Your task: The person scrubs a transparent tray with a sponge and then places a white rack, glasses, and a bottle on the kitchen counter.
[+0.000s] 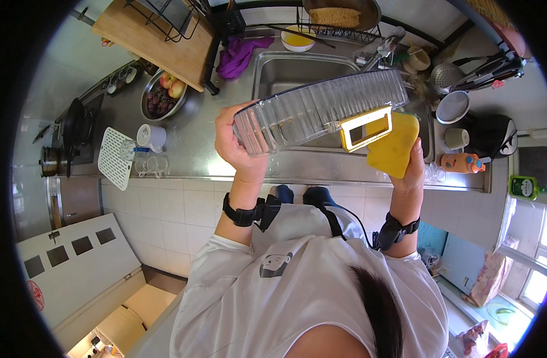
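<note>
My left hand (231, 136) grips the left end of a clear ribbed plastic container (300, 114), held tilted above the sink. A yellow rectangular handle (346, 138) sits on the container's near side, toward its right end. In my right hand (410, 168) is a yellow sponge (393, 145) with a thin green edge, close behind and beside the handle. Whether the sponge touches the container, I cannot tell. Below them lies the stainless steel sink (300, 71), partly hidden by the container, with a metal faucet (385, 47) at its back right.
Left on the counter are a purple cloth (240, 56), a metal bowl of fruit (164, 96), a white mug (151, 136), glass cups (152, 164) and a white perforated tray (114, 156). A bowl with yellow contents (298, 38) stands behind the sink. An orange bottle (461, 163) stands right.
</note>
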Demonstrator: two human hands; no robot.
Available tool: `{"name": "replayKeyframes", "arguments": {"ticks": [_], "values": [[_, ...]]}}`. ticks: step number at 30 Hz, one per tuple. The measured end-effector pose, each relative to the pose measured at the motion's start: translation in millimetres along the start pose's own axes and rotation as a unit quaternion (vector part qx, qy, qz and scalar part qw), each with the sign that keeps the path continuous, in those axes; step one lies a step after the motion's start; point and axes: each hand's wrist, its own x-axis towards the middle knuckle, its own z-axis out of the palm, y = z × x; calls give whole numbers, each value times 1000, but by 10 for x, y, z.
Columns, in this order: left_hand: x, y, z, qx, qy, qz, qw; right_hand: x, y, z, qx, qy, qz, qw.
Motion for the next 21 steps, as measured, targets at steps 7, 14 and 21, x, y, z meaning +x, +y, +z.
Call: {"name": "replayKeyframes", "arguments": {"ticks": [7,14,21], "values": [[-32,-31,-5,-54,6,-29,998,-74,-202,81,-132,96,-102,981],[-54,-13,-11,-50,4,-52,997,44,-489,300,-314,155,-224,910],[-57,27,70,-3,-52,-4,999,579,-737,1025,-685,-133,-336,632]]}}
